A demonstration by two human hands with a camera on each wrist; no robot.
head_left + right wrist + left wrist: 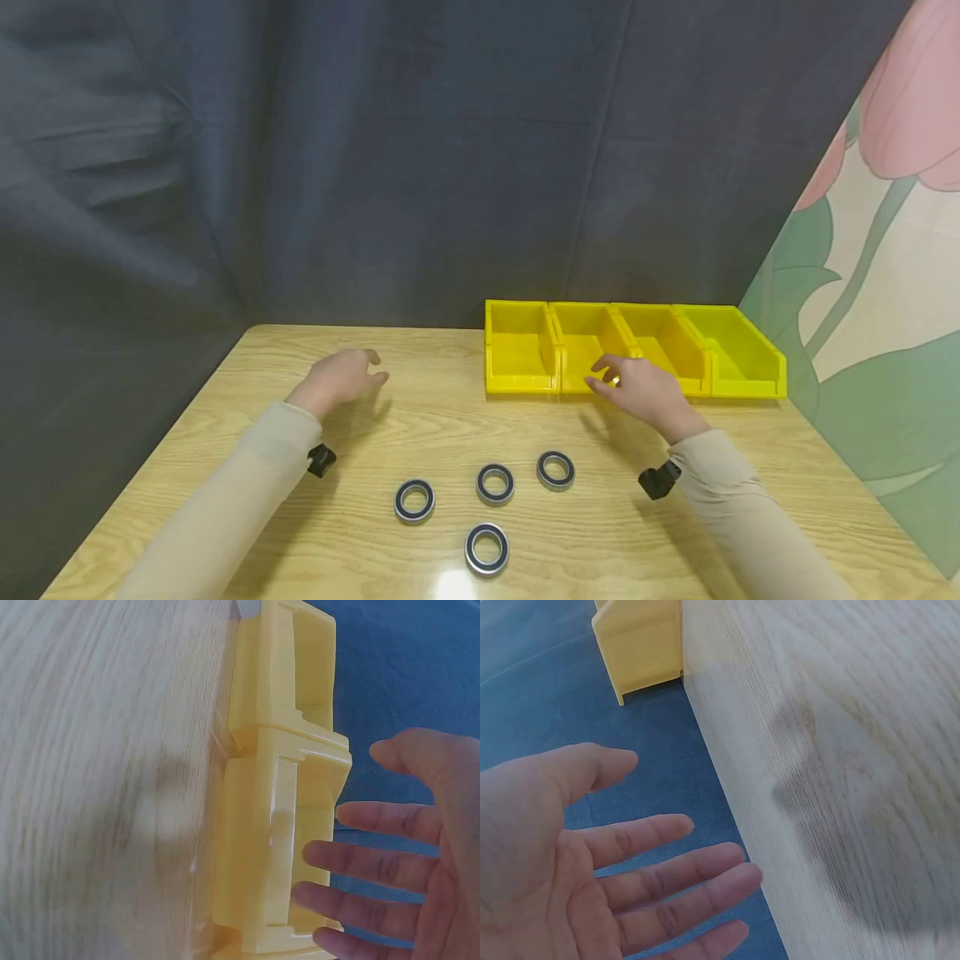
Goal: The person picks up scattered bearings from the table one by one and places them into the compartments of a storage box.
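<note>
Four would be too exact, so several ring-shaped bearings with dark seals lie on the table: a left one (414, 518), a middle one (495, 501), a right one (556, 484) and a front one (487, 570). My left hand (343, 379) hovers over the table's left part, holding nothing; in the left wrist view its fingers (682, 900) are spread and relaxed. My right hand (641, 390) hovers in front of the yellow bins, also with nothing in it. The right wrist view shows its loose fingers (367, 862) beside a yellow bin (247, 847).
A row of yellow bins (522, 385) stands at the table's back right, against a dark curtain (420, 167). The wooden table (435, 367) ends at that curtain. A wall with painted flowers (885, 333) borders the right side. Each wrist carries a small black camera (321, 460).
</note>
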